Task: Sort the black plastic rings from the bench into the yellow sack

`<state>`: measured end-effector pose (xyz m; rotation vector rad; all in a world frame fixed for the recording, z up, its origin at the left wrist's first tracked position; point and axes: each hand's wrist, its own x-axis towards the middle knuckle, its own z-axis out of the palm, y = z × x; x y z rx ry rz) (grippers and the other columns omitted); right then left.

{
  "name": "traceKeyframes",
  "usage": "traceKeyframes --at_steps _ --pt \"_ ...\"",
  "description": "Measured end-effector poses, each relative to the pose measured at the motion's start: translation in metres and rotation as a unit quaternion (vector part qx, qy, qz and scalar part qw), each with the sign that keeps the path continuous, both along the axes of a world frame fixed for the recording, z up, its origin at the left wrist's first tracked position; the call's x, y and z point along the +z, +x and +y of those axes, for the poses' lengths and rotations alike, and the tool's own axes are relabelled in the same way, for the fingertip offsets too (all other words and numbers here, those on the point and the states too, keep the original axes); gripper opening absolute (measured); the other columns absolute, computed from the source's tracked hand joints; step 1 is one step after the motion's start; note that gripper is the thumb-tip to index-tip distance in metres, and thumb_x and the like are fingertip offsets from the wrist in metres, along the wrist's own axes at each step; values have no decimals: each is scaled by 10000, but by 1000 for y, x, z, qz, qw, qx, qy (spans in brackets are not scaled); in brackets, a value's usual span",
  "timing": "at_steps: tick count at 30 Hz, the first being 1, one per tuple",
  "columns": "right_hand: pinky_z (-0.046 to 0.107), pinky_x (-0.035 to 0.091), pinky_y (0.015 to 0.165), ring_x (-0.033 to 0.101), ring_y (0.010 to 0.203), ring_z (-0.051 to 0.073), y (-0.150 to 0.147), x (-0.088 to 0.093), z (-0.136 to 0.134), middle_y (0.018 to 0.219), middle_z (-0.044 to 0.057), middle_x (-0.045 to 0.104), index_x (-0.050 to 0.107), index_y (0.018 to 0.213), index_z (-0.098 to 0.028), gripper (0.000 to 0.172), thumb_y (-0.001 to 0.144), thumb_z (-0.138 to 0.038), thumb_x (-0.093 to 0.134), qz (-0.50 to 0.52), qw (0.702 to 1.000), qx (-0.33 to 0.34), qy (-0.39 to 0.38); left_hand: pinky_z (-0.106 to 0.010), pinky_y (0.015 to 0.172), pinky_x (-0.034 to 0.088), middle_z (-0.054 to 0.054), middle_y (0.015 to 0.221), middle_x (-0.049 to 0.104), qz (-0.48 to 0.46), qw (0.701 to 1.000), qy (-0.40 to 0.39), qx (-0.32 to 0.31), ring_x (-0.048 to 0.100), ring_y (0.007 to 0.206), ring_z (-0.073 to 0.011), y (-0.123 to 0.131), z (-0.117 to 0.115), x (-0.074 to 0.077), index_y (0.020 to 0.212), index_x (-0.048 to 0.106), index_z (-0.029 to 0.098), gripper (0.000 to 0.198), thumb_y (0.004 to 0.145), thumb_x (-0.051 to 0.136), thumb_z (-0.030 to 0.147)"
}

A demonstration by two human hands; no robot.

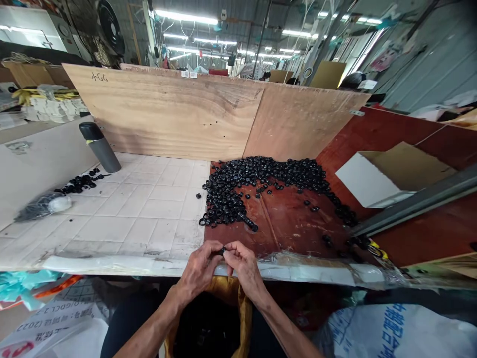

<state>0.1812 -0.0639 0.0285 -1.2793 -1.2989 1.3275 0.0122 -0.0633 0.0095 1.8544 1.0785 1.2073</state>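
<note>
Both hands meet at the table's front edge, above an open yellow sack (245, 313) with a dark inside. My left hand (201, 263) and my right hand (241, 263) pinch one small black plastic part (222, 250) between their fingertips. Fingers cover most of it, so its exact shape is hidden. Beyond the hands, a large heap of similar small black parts (231, 201), some ring-shaped, curves over the reddish-brown board (276, 219). A few lie loose at its edges.
At left, a grey bottle (104, 149) stands on the white-tiled surface (149, 204), near a small pile of black parts (80, 183) and a plastic bag (40, 206). A wooden panel (179, 114) closes the back. A white box (368, 181) and a metal bar (413, 196) are at right.
</note>
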Motion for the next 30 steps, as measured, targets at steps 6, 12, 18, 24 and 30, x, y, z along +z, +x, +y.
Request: traceKeyframes --at_steps 6,12,18,24,30 --pt "258 390 455 506 412 138 10 -4 -5 500 -31 556 586 683 -212 284 866 -423 636 -150 985 82 -15 -268 706 556 -10 833 721 86 992 -92 -28 695 768 -166 -26 -24 17 972 675 202 87 929 616 250" --pt "344 552 749 671 862 241 14 -21 72 1030 107 661 675 1170 -198 355 820 -170 626 -332 886 -87 313 -299 735 553 -45 970 703 152 968 -20 200 657 688 -147 -19 58 19 1132 689 193 267 882 697 284" --pt "314 509 728 641 829 219 4 -35 90 1001 89 633 663 981 -196 149 863 -133 597 -374 872 -79 307 -338 886 545 -63 955 762 183 962 -34 199 718 888 -205 -10 88 5 986 775 205 242 893 570 118" --pt "305 482 750 623 789 201 18 -37 79 825 27 633 612 875 -207 131 822 -90 588 -310 905 0 290 -288 749 552 -58 948 719 142 966 -2 216 686 784 -167 -25 67 4 972 770 198 220 867 582 148" --pt "325 526 763 628 838 207 23 -31 71 1087 91 641 630 1180 -199 356 831 -133 640 -279 915 1 291 -272 716 540 -18 869 686 158 972 8 173 669 745 -159 -18 47 -3 1029 698 204 240 846 572 113"
